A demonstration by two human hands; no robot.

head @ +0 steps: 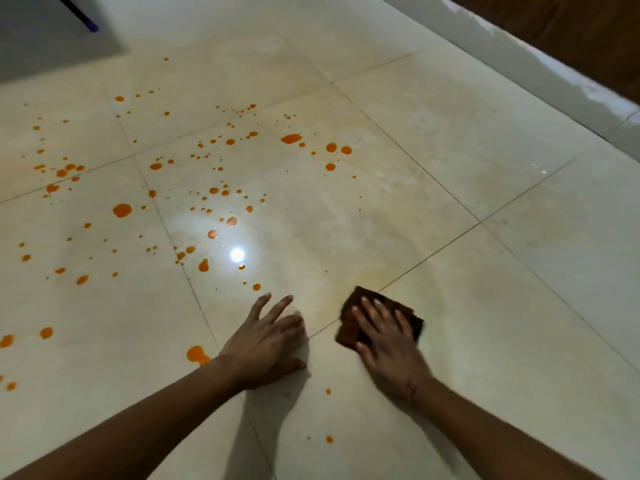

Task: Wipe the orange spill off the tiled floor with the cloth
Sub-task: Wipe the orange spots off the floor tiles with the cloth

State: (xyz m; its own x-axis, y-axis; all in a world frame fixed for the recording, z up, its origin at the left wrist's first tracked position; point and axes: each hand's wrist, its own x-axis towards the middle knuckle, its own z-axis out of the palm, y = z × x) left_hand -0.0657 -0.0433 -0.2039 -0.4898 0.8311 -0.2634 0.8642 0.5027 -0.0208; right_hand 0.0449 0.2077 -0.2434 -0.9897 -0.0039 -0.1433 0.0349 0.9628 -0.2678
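Orange spill drops (122,210) are scattered over the cream tiled floor (485,306), mostly on the left and centre, with a few small drops near my forearms. My right hand (388,348) lies flat with spread fingers on a folded dark brown cloth (348,332), pressing it to the floor beside a tile joint. A faint yellowish smear (372,278) shows just beyond the cloth. My left hand (266,344) rests palm down on the floor to the left of the cloth, fingers straight and holding nothing.
A white skirting (519,64) with a brown wooden panel (571,29) above it runs along the right back. At the top left stands a grey surface (52,39) with a dark rod across it. A bright light reflection (237,254) glares off the middle tile.
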